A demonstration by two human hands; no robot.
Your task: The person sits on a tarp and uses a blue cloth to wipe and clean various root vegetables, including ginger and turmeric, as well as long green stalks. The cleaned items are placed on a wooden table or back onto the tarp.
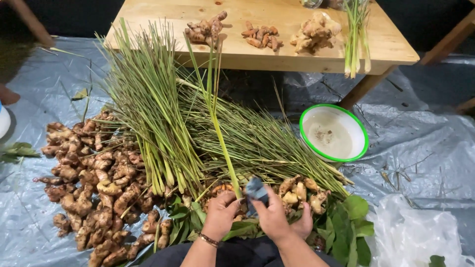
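1. The scene is lit evenly from above and in front; the wooden table [257, 49] is the brightest surface, warm and slightly washed out.
2. The top corners and the strip behind the table fall into near-black, with no detail readable there.
3. The grey plastic sheet [420, 143] shows soft patches of glare on its creases.
4. The white bowl [334, 132] reflects light but is not blown out.
5. Shadows are short and soft, densest under the table edge and between the lemongrass stalks [148, 109].
6. Focus is sharp over the centre; the dark object between the hands is slightly motion-blurred.
7. Wide-angle stretching bends lines towards the frame edges.
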